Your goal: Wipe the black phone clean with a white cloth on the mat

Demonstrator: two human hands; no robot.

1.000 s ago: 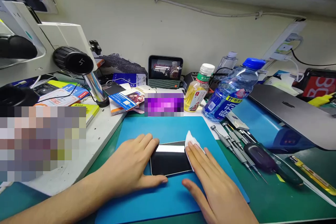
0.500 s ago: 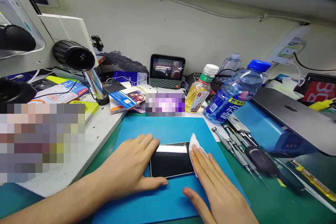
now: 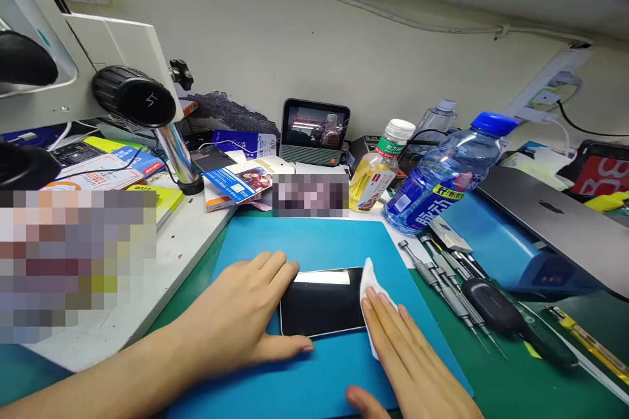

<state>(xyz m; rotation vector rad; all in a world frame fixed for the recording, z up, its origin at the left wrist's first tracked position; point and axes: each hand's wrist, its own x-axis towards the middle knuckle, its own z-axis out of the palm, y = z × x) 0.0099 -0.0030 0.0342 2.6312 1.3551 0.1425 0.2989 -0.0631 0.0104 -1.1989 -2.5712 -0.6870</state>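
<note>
A smartphone (image 3: 322,309) with a black, shiny screen lies face up on a blue mat (image 3: 309,236). My left hand (image 3: 258,304) grips its left end, fingers at the far corner and thumb along the near edge. At the phone's right end, my right hand (image 3: 410,357) holds a white wipe (image 3: 369,280) under its straight fingers, with the thumb apart, low over the mat. The wipe covers the right edge of the phone, and part of it is hidden beneath the fingers.
Right of the mat lie several screwdrivers (image 3: 442,281), a black oval case (image 3: 491,304) and a laptop (image 3: 555,209). Behind stand a yellow drink bottle (image 3: 376,173), a blue-capped bottle (image 3: 442,177) and a small screen (image 3: 314,131). A microscope stand (image 3: 181,157) rises at left.
My right hand and the wipe have slid slightly right and toward me, baring more of the phone's right end. My left hand keeps its hold on the phone.
</note>
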